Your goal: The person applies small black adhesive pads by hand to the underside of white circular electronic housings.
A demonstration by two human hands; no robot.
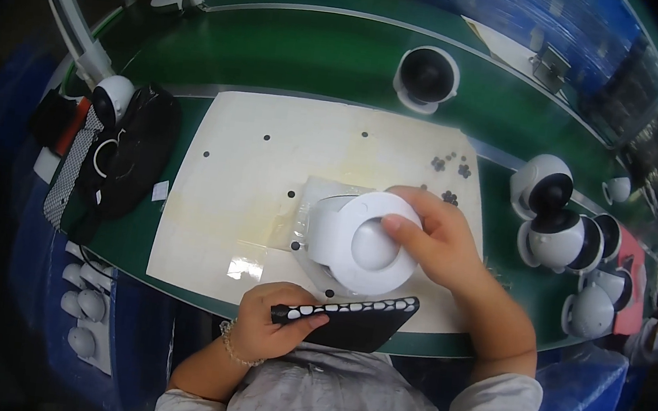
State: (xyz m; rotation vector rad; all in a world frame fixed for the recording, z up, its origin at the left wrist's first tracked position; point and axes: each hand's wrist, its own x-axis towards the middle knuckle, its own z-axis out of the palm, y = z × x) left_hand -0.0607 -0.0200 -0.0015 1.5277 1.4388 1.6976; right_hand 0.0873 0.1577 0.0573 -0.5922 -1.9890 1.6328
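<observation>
My right hand (443, 239) grips the rim of a white camera's round base (353, 241), with the thumb curled over the ring. The camera is over the middle of the pale work sheet (225, 194), and its base faces up. In my left hand (271, 321) is a flat black slab (364, 327) with a black-and-white patterned edge, held tilted near the bench's front edge. My fingers wrap round its left end. What the slab is I cannot make out. Small black dots (267, 137) are scattered on the sheet.
One white-and-black camera (426, 79) stands on the green belt (298, 48) behind the sheet. Several more cameras (540, 189) cluster at the right. A black bag (140, 151) lies at the left with a camera (112, 98) beside it. White domed parts (86, 304) sit below the bench's left edge.
</observation>
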